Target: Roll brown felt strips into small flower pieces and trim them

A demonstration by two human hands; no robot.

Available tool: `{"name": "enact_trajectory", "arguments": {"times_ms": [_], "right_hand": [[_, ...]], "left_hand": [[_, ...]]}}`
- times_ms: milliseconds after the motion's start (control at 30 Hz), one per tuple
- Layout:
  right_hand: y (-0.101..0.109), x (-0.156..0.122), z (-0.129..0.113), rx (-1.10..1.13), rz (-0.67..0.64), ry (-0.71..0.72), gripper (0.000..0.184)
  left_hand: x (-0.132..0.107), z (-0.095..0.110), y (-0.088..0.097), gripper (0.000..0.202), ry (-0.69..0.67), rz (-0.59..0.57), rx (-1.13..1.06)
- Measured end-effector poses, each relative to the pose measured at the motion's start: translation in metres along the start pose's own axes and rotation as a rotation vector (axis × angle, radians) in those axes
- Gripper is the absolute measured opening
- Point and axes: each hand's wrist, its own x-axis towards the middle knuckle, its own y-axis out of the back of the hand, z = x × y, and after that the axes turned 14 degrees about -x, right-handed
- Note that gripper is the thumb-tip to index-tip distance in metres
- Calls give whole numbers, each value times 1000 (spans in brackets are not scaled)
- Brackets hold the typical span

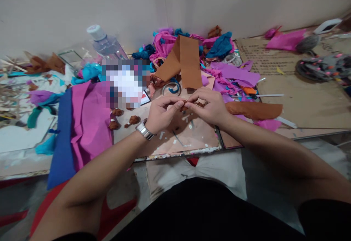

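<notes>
Two bare hands meet over a pale board [192,138] that lies at the near edge of the cluttered worktop [307,113]. The left hand [161,114], with a metal watch [144,130] on its wrist, and the right hand [210,107] come together fingertip to fingertip, and between them sits a small brown paper scrap [184,108], held just above the board. The fingers [175,104] of both hands are curled in and pinched shut on that scrap, so that only a little of it shows between the thumbs. Small white flecks lie on the board below the hands. Just left of the left hand, three small brown paper twists [134,119] lie on the board, near each other. Further left, a large pink sheet [91,122] lies over a dark blue sheet [62,142], both hanging over the worktop's near edge. Behind the hands stands a folded brown sheet [184,62], tented upward, with a curled blue strip [172,87] in front of it and a heap of pink, purple and blue crumpled paper [219,47] all around it. A long brown strip [256,108] lies flat just right of the right hand, touching purple paper beneath it. A clear plastic bottle [105,44] with a white cap lies tilted at the back left, near the wall. To the right, a flat sheet of cardboard [276,62] covers the worktop, well apart from the hands.
</notes>
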Motion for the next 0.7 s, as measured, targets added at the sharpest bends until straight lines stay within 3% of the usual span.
{"name": "enact_trajectory", "arguments": {"times_ms": [267, 433, 567, 700], "right_hand": [[-1, -1, 1, 38, 27, -23, 29], [-1, -1, 2, 57, 5, 116, 23], [0, 0, 1, 59, 29, 97, 18], [1, 1, -2, 87, 63, 12, 15]], "left_hand": [[1, 2, 1, 24, 76, -20, -38], [3, 10, 0, 32, 140, -29, -46], [3, 10, -2, 38, 170, -42, -99], [4, 2, -1, 37, 185, 74, -162]]}}
